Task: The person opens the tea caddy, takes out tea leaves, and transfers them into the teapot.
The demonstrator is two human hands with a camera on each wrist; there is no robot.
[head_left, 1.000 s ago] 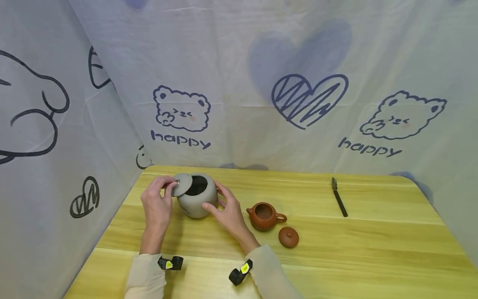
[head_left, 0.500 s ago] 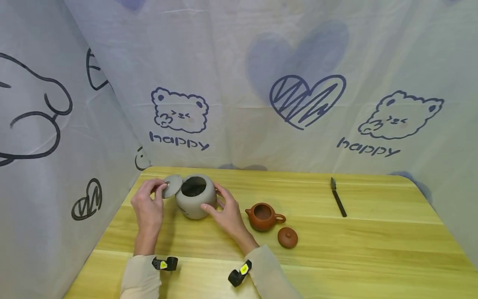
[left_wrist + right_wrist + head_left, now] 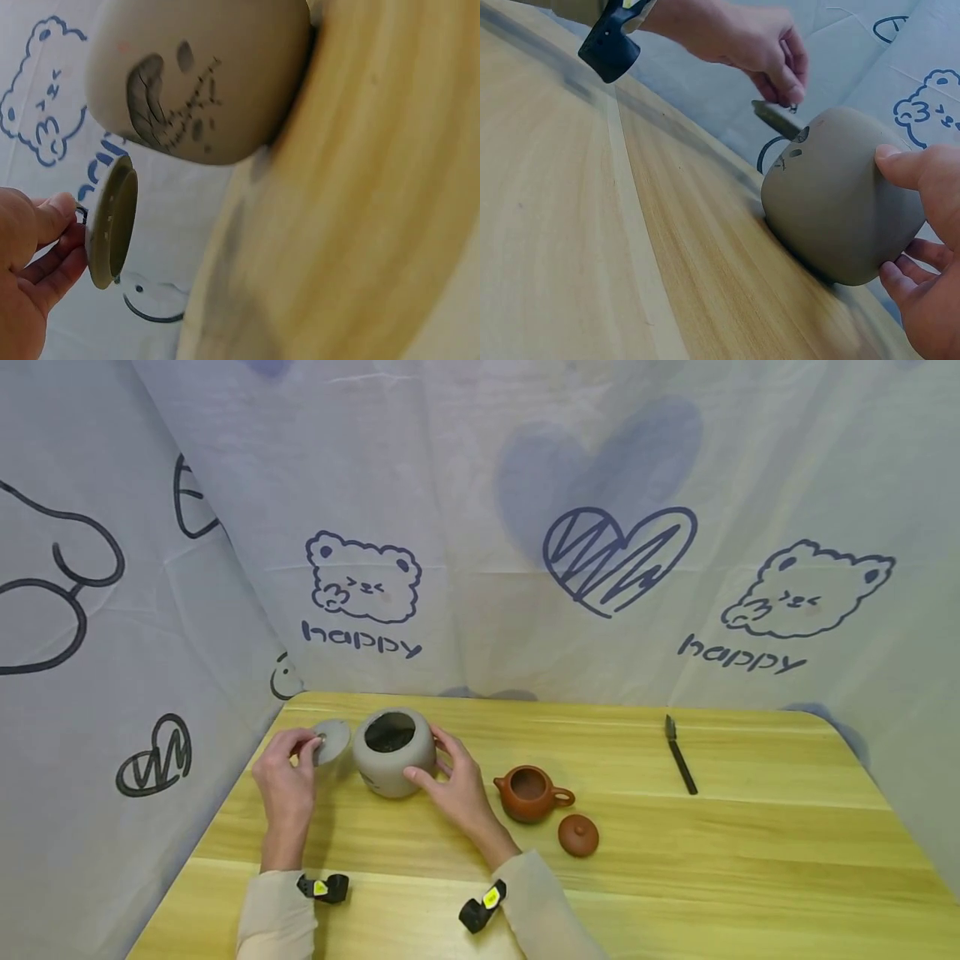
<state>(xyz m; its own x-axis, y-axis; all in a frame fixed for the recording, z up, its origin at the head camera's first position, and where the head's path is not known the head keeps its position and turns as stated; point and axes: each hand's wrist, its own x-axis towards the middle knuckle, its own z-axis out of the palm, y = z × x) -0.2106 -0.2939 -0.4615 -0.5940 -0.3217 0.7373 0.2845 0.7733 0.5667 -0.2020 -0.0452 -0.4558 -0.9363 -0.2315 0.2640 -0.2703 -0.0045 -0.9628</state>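
The grey jar [image 3: 393,773] stands upright on the bench [image 3: 750,860], at approx. 8 o'clock of the head view; its mouth is uncovered, inside is dark, and I can't tell what is in it. The grey lid [image 3: 333,742] is in the air at jar's 9 o'clock, near the wall but apart from it.

For doing this step well, IMO: the lid should go clear of the rim sideways w/o scraping, be held approx. level, then come down softly b/c ceramic-looking pieces may chip. The jar needs only light, steady support, w/o tilting.

Pose: L hand [image 3: 284,777] pinches the small knob [image 3: 82,214] btwn thumb & fingertips, so its grip is narrow; wrist is low, fingers point to approx. 1 o'clock, lid's underside faces the bench. R hand [image 3: 456,781] is spread wider & holds the jar from 4 o'clock: thumb on the near side, other fingers round the far side. Its forearm comes from 5 o'clock.

Other items: brown teapot [image 3: 526,807] at jar's 3–4 o'clock, w/ its brown lid [image 3: 578,836] just beside at teapot's 4 o'clock; thin dark tool [image 3: 682,764] lies well apart, teapot's 2–3 o'clock.
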